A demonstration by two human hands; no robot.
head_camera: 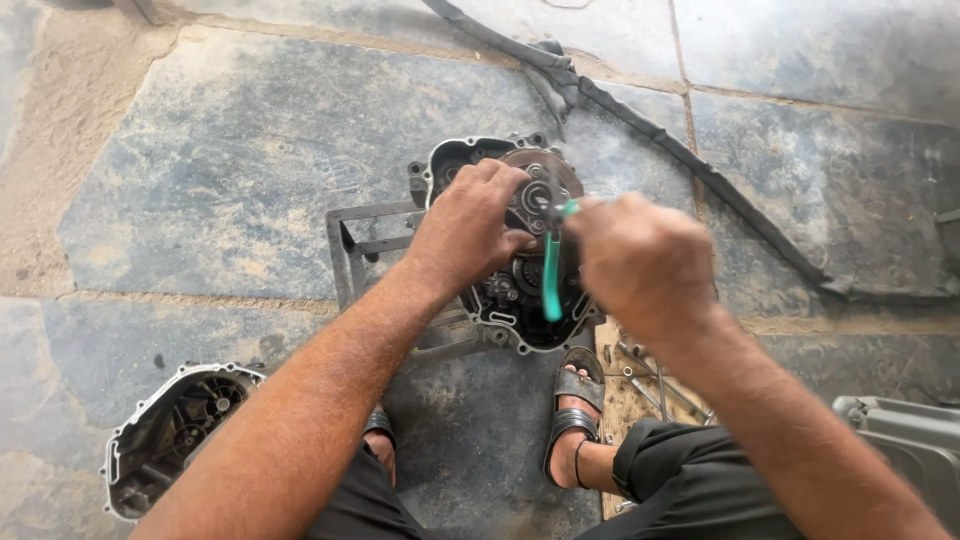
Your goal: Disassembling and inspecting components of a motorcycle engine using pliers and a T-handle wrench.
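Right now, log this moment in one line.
left hand on engine case | right hand holds green-handled pliers | cover on floor

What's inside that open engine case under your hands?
Inside the engine case: dark gears and a round rotor plate. The left hand and right hand, holding green-handled pliers, cover the centre.

Daylight falls on a floor (230, 150) of large grey stone slabs with sandy, worn joints (190, 297) between them, dusty and scuffed.
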